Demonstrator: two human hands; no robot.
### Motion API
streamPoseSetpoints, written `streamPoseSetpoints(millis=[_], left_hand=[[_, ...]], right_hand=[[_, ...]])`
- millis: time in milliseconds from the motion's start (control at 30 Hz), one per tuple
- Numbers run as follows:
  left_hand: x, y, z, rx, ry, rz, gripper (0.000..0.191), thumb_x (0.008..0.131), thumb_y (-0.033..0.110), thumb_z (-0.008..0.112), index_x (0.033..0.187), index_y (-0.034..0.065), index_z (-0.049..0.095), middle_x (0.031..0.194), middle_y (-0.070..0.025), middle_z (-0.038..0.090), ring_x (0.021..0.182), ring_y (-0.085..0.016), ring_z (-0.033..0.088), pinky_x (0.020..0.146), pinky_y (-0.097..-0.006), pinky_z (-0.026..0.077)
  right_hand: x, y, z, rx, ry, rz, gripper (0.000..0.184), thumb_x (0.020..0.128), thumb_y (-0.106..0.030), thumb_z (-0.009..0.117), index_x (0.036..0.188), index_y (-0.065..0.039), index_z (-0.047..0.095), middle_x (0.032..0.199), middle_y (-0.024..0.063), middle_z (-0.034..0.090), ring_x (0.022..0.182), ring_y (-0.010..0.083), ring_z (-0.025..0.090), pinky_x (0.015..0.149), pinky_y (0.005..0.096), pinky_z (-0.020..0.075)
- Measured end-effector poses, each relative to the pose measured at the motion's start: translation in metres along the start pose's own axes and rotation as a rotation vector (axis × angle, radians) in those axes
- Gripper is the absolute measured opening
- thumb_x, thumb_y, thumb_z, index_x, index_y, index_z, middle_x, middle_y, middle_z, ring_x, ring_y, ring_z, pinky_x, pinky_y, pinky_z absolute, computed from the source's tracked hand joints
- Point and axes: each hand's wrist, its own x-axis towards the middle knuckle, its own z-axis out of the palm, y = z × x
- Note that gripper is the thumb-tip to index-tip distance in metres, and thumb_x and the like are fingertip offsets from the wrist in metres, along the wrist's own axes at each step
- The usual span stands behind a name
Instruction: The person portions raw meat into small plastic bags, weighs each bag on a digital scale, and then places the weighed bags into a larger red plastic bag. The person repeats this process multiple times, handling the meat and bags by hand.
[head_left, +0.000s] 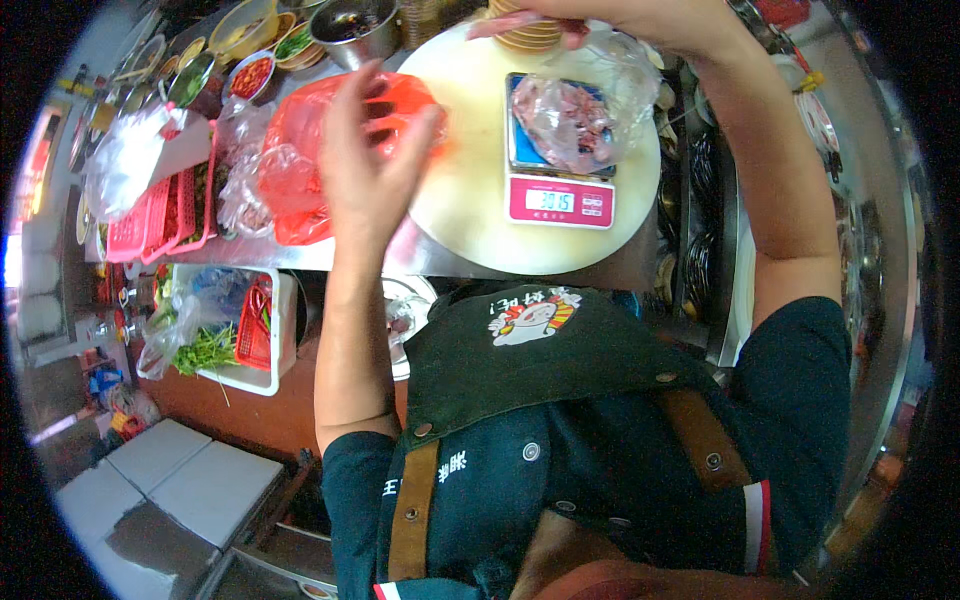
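Observation:
On a round white cutting board (480, 232) lies a small digital kitchen scale (561, 204) with a pink front and a lit display. A clear plastic bag of raw meat pieces (566, 124) rests on its platform. My left hand (371, 146), blurred, is raised over a red plastic bag (292, 142) at the board's left side, fingers apart, nothing in it. At the top edge, my right hand (574, 22) is at a stack of round tan containers (529, 34) on the board; the hand is partly cut off, and whether it grips the stack is unclear.
Pink plastic baskets (161, 217) and clear bags stand left on the steel counter. Bowls of chopped red chili (251, 75) and greens, and a steel pot (354, 30), line the back left. Below, a white crate (281, 330) holds leafy vegetables. Stacked dishes (701, 225) stand right of the board.

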Motion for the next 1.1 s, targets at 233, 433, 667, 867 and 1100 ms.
streamPoseSetpoints(millis=[233, 433, 667, 867, 1100], left_hand=[[0.01, 0.03, 0.097, 0.247, -0.312, -0.028, 0.081, 0.072, 0.034, 0.073, 0.136, -0.0017, 0.037, 0.11, -0.0229, 0.054, 0.093, -0.03, 0.059, 0.077, -0.0375, 0.05], [0.02, 0.022, 0.108, -0.104, -0.317, -0.283, 0.06, 0.077, 0.003, 0.058, 0.134, 0.0024, 0.04, 0.082, -0.0118, 0.058, 0.063, -0.017, 0.058, 0.057, -0.0317, 0.052], [0.022, 0.022, 0.102, -0.248, -0.257, -0.296, 0.051, 0.082, 0.001, 0.054, 0.132, 0.0007, 0.042, 0.082, -0.0068, 0.053, 0.063, -0.011, 0.056, 0.054, -0.0253, 0.051], [0.015, 0.023, 0.103, -0.165, -0.291, -0.281, 0.05, 0.086, 0.004, 0.056, 0.134, 0.0031, 0.042, 0.083, -0.0045, 0.052, 0.069, -0.01, 0.054, 0.058, -0.024, 0.051], [0.014, 0.017, 0.1, -0.165, -0.283, -0.29, 0.049, 0.087, 0.008, 0.059, 0.133, 0.002, 0.043, 0.086, -0.0053, 0.054, 0.073, -0.01, 0.054, 0.06, -0.0239, 0.052]], right_hand=[[-0.065, 0.089, -0.017, -0.213, 0.133, 0.083, 0.015, 0.077, -0.006, 0.065, 0.091, -0.004, 0.059, 0.081, 0.0049, 0.061, 0.07, 0.0125, 0.059, 0.062, 0.0263, 0.0492], [-0.06, 0.177, 0.025, -0.626, 0.182, -0.084, 0.033, 0.075, -0.01, 0.066, 0.106, -0.007, 0.056, 0.104, 0.0122, 0.058, 0.098, 0.0297, 0.059, 0.082, 0.0373, 0.049], [-0.062, 0.203, 0.022, -0.718, 0.08, -0.004, 0.03, 0.077, -0.006, 0.066, 0.106, -0.006, 0.059, 0.101, 0.0119, 0.06, 0.093, 0.0309, 0.06, 0.081, 0.0396, 0.0492], [-0.063, 0.201, 0.02, -0.708, 0.102, -0.144, 0.012, 0.079, -0.007, 0.062, 0.092, -0.005, 0.063, 0.087, 0.0131, 0.062, 0.084, 0.0303, 0.062, 0.073, 0.0388, 0.0494], [-0.085, 0.161, -0.017, -0.56, 0.552, -0.274, 0.011, 0.077, -0.009, 0.067, 0.087, -0.003, 0.063, 0.078, 0.0088, 0.061, 0.065, 0.0184, 0.063, 0.057, 0.0283, 0.0499]])
